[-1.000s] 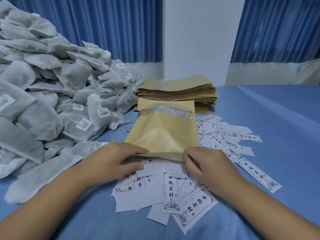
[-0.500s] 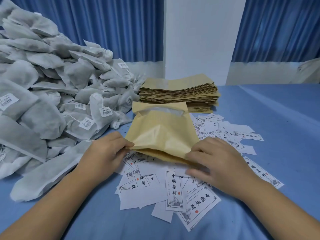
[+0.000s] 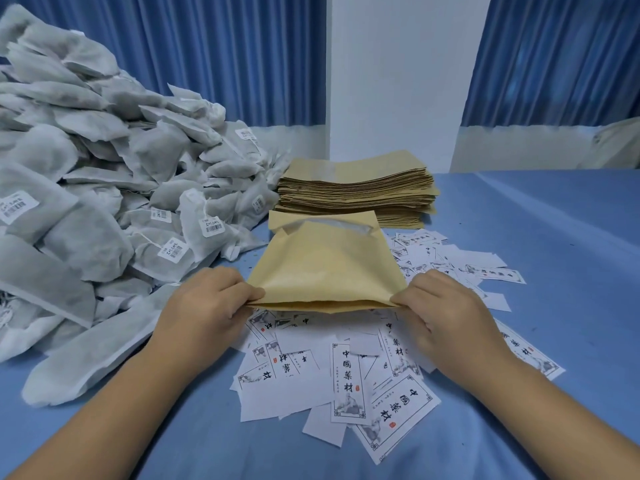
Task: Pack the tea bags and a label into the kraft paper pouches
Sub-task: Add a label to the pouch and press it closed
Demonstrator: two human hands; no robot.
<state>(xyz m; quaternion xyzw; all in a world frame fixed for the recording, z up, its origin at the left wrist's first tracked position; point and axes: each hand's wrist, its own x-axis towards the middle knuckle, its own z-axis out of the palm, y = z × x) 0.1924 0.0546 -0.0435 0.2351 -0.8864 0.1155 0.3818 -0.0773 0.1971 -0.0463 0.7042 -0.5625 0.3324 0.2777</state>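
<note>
A kraft paper pouch [image 3: 327,268] bulges in the middle of the table, its near edge lifted off the labels. White tea bag fabric shows at its far open mouth. My left hand [image 3: 204,308] pinches the pouch's near left corner. My right hand [image 3: 446,313] pinches its near right corner. Loose white printed labels [image 3: 346,379] lie scattered under and in front of the pouch. A large heap of grey-white tea bags [image 3: 86,209] fills the left side.
A stack of flat kraft pouches [image 3: 356,185] sits behind the held pouch. More labels [image 3: 485,268] spread to the right on the blue tablecloth [image 3: 554,237]. A white pillar and blue curtains stand beyond the table's far edge.
Both hands have moved apart to the pouch's two near corners. The pouch has shifted a little away from me, and its near edge is now raised.
</note>
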